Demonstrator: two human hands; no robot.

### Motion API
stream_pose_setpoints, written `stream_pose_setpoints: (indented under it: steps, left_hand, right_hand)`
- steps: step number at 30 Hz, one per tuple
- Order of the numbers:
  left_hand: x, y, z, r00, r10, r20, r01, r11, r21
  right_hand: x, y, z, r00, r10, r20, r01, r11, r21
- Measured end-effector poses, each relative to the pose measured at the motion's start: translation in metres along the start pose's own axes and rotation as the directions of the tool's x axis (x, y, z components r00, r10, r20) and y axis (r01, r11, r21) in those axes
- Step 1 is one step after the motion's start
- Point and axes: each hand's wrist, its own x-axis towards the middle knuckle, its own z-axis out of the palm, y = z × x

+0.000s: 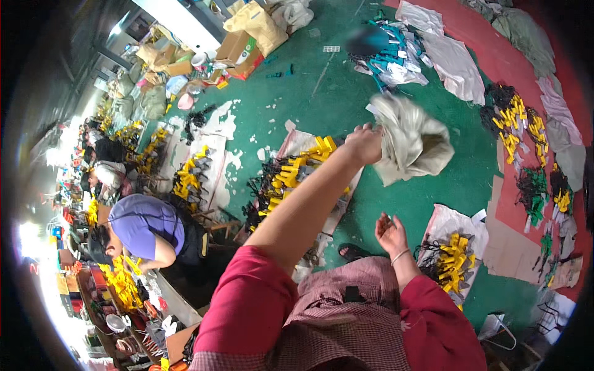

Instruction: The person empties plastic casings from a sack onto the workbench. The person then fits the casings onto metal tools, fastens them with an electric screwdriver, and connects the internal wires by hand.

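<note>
The left hand (365, 145), at the end of an outstretched bare forearm, was closed on the edge of a pale, crumpled cloth sack (399, 157). The sack hung in the air just to the right of that hand, above a green floor (377, 195), its fabric bunched and slightly blurred.

The right hand (391, 235) held nothing: it was open, palm up with the fingers loosely curled, nearer the body and below the sack. A thin bracelet (400, 256) circled its wrist. A dark sandal (352, 251) showed to the left of this hand.

To the left of the left hand, a heap of yellow and black pieces (288, 176) lay on a pale sheet. To the right of the right hand, a smaller yellow heap (455, 263) rested on a white sheet (442, 219). Beyond the left hand, farther from the body, was a teal pile (396, 55). Well to the left of both hands, a person in a purple top (145, 226) bent over more yellow pieces (117, 284).
</note>
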Motion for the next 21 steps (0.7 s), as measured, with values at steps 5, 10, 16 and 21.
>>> stream_pose_setpoints:
  steps: [5,10,16,21]
  left_hand:
    - [-0.090,-0.013,0.074,0.988,-0.148,-0.039,0.151,0.983,0.104]
    - [-0.286,-0.073,0.200,0.831,-0.458,0.315,0.391,0.885,0.254]
    - [-0.544,-0.010,0.284,0.248,-0.964,0.094,0.915,0.202,-0.348]
    - [-0.642,0.122,0.352,-0.304,-0.952,0.038,0.719,-0.255,-0.647]
  right_hand:
    - [-0.002,-0.035,-0.002,0.990,-0.124,0.060,0.138,0.917,-0.375]
    - [-0.005,-0.076,-0.122,0.943,-0.230,-0.239,-0.021,0.677,-0.735]
    - [0.077,-0.063,-0.096,0.789,-0.058,-0.612,-0.587,0.225,-0.778]
    - [0.218,0.077,0.008,0.823,0.210,-0.527,-0.498,-0.176,-0.849]
